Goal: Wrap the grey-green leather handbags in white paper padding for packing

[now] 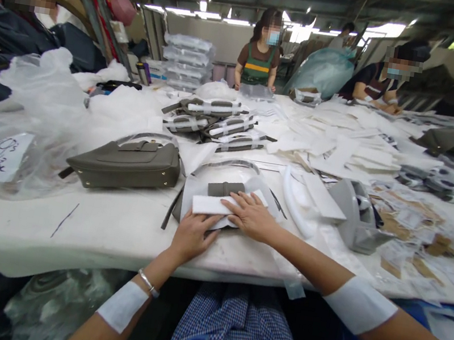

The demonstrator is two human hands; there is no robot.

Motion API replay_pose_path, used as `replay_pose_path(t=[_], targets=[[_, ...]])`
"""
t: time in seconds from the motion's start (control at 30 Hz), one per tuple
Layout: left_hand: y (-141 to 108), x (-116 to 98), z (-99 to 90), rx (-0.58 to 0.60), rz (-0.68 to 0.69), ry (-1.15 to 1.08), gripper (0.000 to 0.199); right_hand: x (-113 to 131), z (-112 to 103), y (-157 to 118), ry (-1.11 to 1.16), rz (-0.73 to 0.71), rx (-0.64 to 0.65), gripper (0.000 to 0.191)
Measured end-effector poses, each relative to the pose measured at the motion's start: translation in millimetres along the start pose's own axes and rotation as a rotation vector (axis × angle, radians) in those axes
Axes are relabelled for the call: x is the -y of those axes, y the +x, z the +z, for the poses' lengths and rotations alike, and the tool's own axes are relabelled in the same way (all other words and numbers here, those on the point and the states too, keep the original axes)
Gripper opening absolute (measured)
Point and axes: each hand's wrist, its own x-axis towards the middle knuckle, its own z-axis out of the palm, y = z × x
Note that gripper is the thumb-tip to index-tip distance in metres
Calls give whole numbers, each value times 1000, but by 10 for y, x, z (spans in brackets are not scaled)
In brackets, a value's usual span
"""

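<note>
A grey-brown handbag (224,188) lies in front of me, partly covered by a thin white sheet, its handle arching at the far side. Across it rests a white foam strip (207,205). My right hand (252,215) presses on the strip's right part from above, fingers spread. At the strip's near left edge is my left hand (192,238), with fingers stretched out and thumb apart, touching the covered bag. To the left another grey-brown handbag (133,164) lies on its side, gold studs showing on its base.
Wrapped handles (216,128) are piled beyond the bag. White foam sheets (358,156) and a grey tape dispenser (357,216) lie right. A labelled plastic bag (5,155) stands left. Co-workers (261,63) are across the white table (113,232).
</note>
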Motion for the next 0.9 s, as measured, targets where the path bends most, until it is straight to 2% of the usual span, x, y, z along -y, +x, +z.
replay_pose_path(t=[0.1,0.3,0.37,0.47,0.63,0.77,0.9], targets=[[-4,15,7,21,8,34,40,12,-18,30,20,-15,7,51],[6,7,-7,64,21,77,46,-164,-320,164,156,-73,245,48],[5,-9,-11,70,10,79,48,-210,-377,202,164,-82,263,47],[0,-28,-13,67,-12,74,47,-208,-354,202,75,-110,169,43],[-3,-41,-14,47,-27,57,43,-166,-114,60,5,-210,-27,45],[-16,-78,-42,8,-16,21,44,-183,53,-11,56,-218,-63,46],[-21,-192,-200,-106,-34,-57,26,-178,64,-20,136,-193,-59,44]])
